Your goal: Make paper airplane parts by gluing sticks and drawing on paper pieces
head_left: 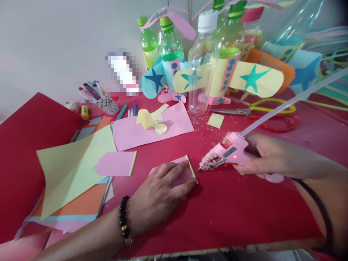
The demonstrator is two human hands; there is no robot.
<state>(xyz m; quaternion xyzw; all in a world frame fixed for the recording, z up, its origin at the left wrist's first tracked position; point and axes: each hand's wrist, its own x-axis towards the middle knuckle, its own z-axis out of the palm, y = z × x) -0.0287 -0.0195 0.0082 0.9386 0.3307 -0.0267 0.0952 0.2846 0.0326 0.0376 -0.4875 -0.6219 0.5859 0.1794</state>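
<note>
My left hand point(160, 192) lies with its fingers spread on a pink paper piece point(178, 180), pressing it to the red table. A narrow yellow strip point(191, 167) runs along that piece's right edge, under two fingertips. My right hand point(265, 154) is closed around the handle of a pink glue gun point(231, 150), its small light glowing red. The gun's metal nozzle points left and down, close beside the yellow strip. A long clear glue stick point(293, 101) juts from its back. Left of my left hand lies a similar pink piece point(116, 164) with a yellow-edged end.
Decorated bottles with paper wings stand behind, around a clear bottle point(201, 87). Scissors point(244, 111) lie right of it. A pink sheet point(174, 125) holds yellow scraps. A yellow-green sheet point(76, 163) covers coloured paper at left, near a pen cup point(107, 105).
</note>
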